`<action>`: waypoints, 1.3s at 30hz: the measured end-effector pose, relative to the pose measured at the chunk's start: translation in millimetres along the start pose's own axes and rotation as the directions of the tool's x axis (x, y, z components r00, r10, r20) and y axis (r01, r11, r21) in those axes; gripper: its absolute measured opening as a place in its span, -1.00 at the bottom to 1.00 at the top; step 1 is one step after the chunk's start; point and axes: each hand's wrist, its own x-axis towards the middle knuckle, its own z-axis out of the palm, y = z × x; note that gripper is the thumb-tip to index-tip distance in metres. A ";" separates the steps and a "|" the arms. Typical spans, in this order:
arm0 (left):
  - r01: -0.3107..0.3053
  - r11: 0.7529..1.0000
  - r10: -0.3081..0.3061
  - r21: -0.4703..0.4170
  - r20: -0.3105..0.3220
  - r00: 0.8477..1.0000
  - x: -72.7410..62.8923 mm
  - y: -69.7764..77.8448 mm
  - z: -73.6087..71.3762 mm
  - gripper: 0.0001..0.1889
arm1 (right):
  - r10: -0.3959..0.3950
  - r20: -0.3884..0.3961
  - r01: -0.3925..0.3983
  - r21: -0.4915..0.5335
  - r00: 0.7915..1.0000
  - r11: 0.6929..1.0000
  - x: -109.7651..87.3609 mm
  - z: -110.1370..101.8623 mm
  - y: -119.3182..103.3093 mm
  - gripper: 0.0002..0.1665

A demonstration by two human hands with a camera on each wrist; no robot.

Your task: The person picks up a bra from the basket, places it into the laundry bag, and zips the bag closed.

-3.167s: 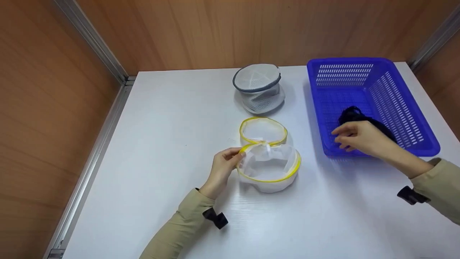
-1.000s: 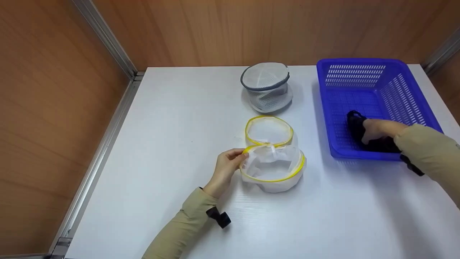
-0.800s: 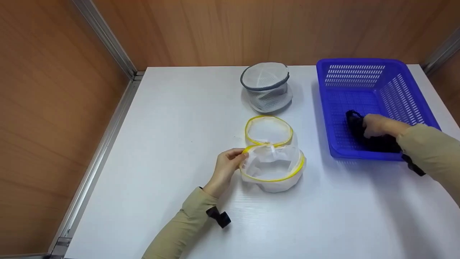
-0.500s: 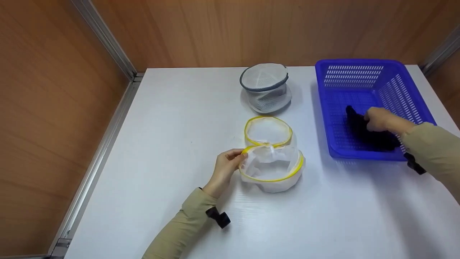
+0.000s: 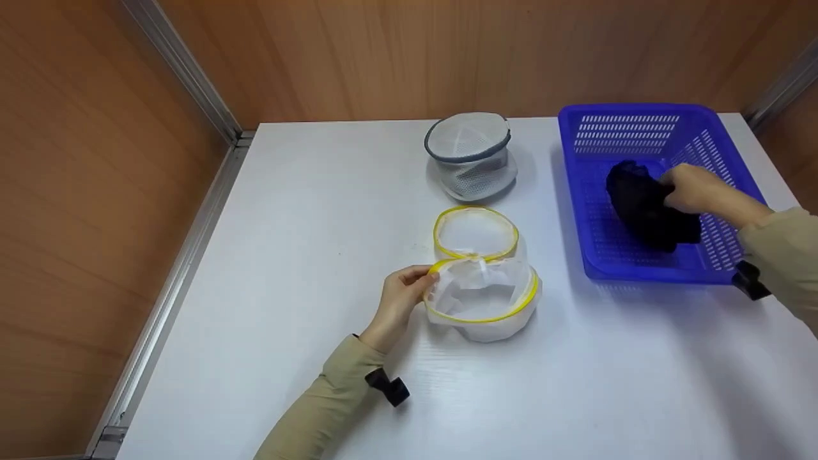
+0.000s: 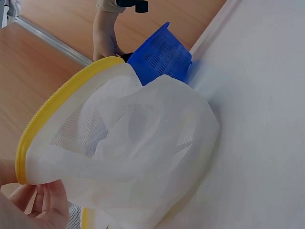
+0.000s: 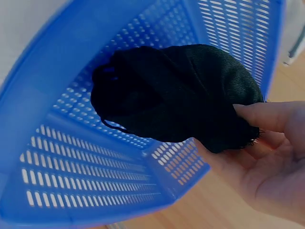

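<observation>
A white mesh laundry bag [image 5: 498, 329] with a yellow zipper rim stands unzipped on the table. Its round lid [image 5: 476, 233] lies folded back behind it. My left hand [image 5: 397, 303] pinches the rim's left edge between thumb and fingers. Over on the right, my right hand [image 5: 693, 190] grips a black garment [image 5: 645, 207] inside the blue basket [image 5: 578, 246]. Thin straps and a smooth, rounded, cup-like part of the garment [image 7: 176, 90] show in the right wrist view. Its lower end hangs close to the basket's floor; whether it touches cannot be told.
A grey-white mesh bag [image 5: 473, 172] with a dark rim stands behind the yellow-rimmed one. The slotted basket takes up the table's right rear. Wooden panels [image 5: 396, 61] enclose the white table [image 5: 307, 211] at the back and sides.
My right hand has gone down into the basket, gripped the black garment and lifted it upward and away from the near wall. My left hand has kept its pinch on the rim.
</observation>
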 end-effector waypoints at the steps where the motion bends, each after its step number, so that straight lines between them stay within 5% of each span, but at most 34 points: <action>1: 0.001 1.000 -0.001 -0.002 0.002 1.000 -0.1 -0.3 -0.2 -0.73 | 0.001 -0.013 -0.001 0.007 1.000 1.000 -1.0 -1.4 -0.4 -0.58; 23: 0.023 1.000 -0.023 -0.012 -0.009 1.000 2.2 -2.4 -1.3 -0.72 | 0.086 -0.254 -0.024 0.238 0.964 0.971 -28.1 -13.3 -21.4 -0.61; 33: 0.025 0.999 -0.025 -0.026 0.003 1.000 3.5 -3.8 -1.4 -0.72 | 0.106 -0.425 0.044 0.329 0.899 0.943 -45.2 -11.9 -36.4 -0.77; 39: 0.029 0.999 -0.029 -0.022 -0.002 1.000 3.1 -2.7 -1.4 -0.72 | 0.134 -0.448 0.061 0.396 0.884 0.916 -53.1 -11.2 -50.3 -0.72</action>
